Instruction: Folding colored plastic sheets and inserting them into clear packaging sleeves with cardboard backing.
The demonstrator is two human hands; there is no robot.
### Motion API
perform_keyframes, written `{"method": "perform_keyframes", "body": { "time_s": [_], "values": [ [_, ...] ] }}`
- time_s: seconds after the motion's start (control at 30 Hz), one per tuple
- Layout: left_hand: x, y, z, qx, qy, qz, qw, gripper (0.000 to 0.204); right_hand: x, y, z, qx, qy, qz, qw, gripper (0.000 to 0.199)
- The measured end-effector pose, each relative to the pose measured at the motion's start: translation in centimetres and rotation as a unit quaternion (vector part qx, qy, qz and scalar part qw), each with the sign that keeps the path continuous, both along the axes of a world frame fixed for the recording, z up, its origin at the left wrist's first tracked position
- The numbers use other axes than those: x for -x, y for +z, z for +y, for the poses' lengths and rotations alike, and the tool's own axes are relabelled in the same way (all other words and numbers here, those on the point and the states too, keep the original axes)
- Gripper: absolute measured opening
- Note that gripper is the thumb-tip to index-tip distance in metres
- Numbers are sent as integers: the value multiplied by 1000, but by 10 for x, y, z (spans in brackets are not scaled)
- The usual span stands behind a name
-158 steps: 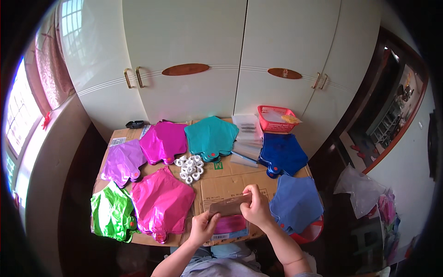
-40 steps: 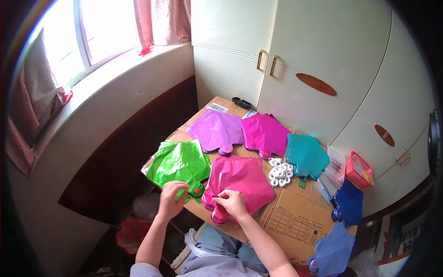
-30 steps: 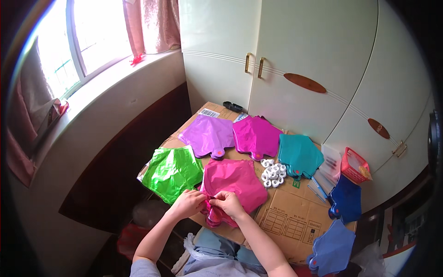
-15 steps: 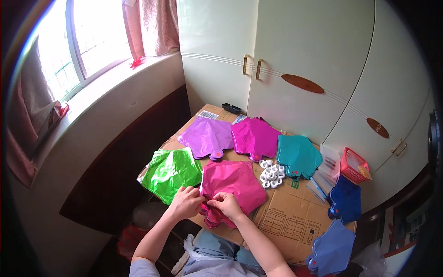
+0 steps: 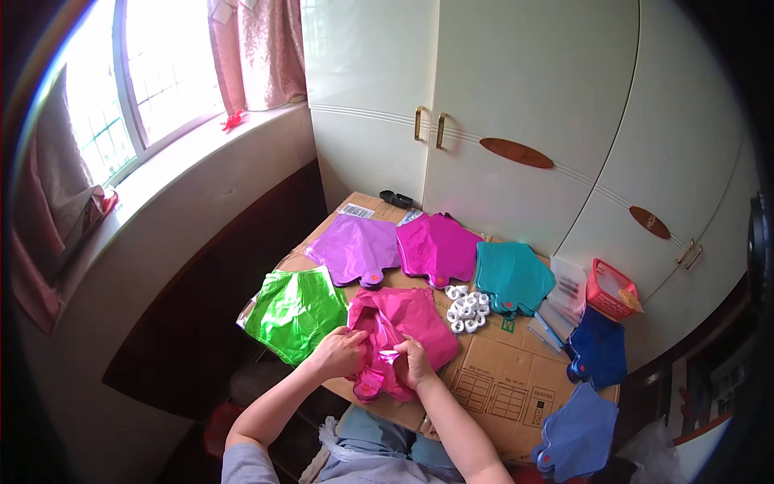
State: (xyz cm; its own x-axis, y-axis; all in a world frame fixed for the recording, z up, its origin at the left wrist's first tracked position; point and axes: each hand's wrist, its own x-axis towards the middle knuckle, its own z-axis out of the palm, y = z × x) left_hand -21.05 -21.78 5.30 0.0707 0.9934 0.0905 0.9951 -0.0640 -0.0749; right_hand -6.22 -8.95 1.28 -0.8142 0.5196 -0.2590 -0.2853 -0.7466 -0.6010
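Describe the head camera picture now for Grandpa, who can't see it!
A person's right hand holds crumpled, shiny pink foil, the left hand touching it. Nearby on cardboard lie a green stack, a pale purple stack and white rings.

Fingers (image 5: 409, 348) farther apart on pink foil (image 5: 423, 319)

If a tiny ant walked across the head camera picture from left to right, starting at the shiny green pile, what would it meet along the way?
Shiny green pile → hot-pink foil pile → white rings → teal pile → dark blue pile.
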Motion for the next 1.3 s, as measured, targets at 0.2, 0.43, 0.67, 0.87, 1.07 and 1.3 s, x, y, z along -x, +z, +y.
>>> {"method": "perform_keyframes", "body": {
  "time_s": [0.2, 0.43, 0.67, 0.87, 1.07, 1.3],
  "values": [
    [-1, 12, 14, 41, 67, 12, 997, 84, -19, -1, 17, 62, 28, 57, 996, 32],
    [10, 11, 19, 83, 66, -39, 994, 78, -71, 28, 73, 77, -111, 219, 966, 19],
    [33, -25, 26, 59, 66, -42, 995, 84, -81, 76, 47, -348, 2, -5, 937, 62],
    [32, -24, 36, 67, 58, -40, 995, 88, -33, 67, -57, -822, -83, -179, 534, 85],
    [28, -19, 42, 142, 61, 28, 988, 100, -21, 75, -16, -735, -116, -279, 607, 10],
    [9, 7, 47, 139, 66, -26, 988, 107, -106, 94, 149, -345, -371, -112, 855, 12]
  ]
}}
